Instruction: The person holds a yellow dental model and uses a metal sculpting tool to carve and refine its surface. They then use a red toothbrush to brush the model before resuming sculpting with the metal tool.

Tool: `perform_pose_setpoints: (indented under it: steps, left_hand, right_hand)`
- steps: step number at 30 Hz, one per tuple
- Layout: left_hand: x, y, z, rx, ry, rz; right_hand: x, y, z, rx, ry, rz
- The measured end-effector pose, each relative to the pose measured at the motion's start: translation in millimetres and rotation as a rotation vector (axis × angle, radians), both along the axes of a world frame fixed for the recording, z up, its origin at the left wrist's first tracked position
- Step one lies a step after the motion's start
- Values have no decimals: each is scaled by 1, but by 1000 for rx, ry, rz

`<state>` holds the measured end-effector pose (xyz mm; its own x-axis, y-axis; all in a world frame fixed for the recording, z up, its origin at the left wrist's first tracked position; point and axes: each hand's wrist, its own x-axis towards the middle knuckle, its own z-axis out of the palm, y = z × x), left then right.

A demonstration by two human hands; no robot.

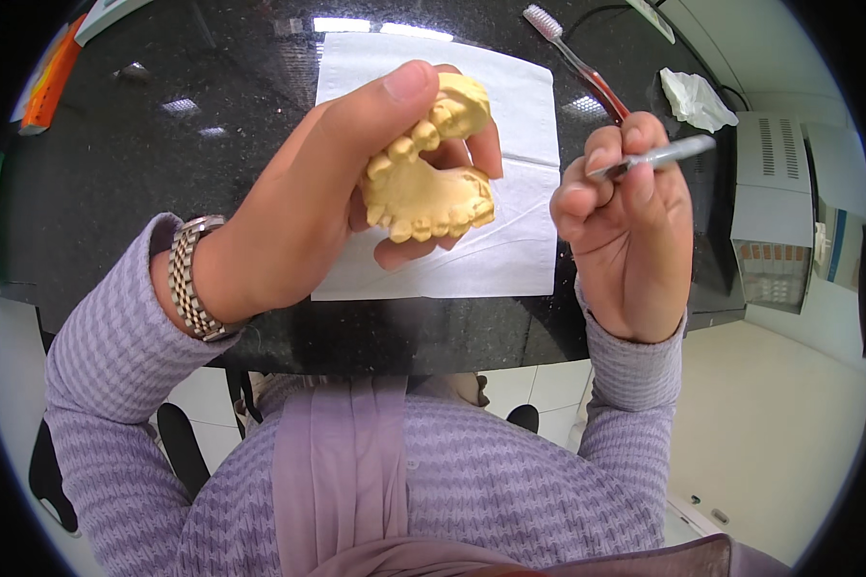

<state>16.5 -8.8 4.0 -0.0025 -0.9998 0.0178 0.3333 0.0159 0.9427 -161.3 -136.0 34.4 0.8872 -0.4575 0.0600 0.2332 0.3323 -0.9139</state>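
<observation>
Left grip (303, 197): closing around a pale-yellow, horseshoe-shaped dental cast (428, 197), apparently plaster; the person's thumb is pressing over its upper end, the fingers are wrapping behind and below.

Right grip (645, 226): narrow, pinching a slim, grey-silver, pen-like instrument (681, 151) between thumb and fingers, its darker end pointing left, towards the cast.

Progress: both pieces are being held up; the instrument is not touching the cast, so no tooling appears to be happening at this instant. Tooth shapes are showing along the curved ridge; how much surface is finished or remaining cannot be told.

Position: the cast is sitting inside the left grip, above a white, square paper sheet (510, 264) that is covering part of a black, speckled, stone-like bench (250, 96). The right grip is hovering to its right, well apart.

Also present: a red-handled, white-bristled toothbrush (597, 82) and a crumpled white tissue (698, 99), both lying beyond the right grip.
</observation>
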Motion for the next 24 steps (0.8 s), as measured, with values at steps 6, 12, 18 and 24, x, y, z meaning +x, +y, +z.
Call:
perform_pose_setpoints:
  steps: [6, 12, 18, 24]
  left_hand:
    - [-7, 1, 3, 2, -151, 59]
    - [-10, 3, 2, -91, -176, 79]
    - [-6, 4, 8, 25, -146, -52]
    - [-12, 1, -2, -82, -102, 3]
  right_hand:
    - [4, 8, -5, -726, -108, -10]
    - [6, 12, 2, -937, -113, 190]
    - [1, 16, -2, -908, -56, 45]
    - [0, 20, -4, -989, 34, -51]
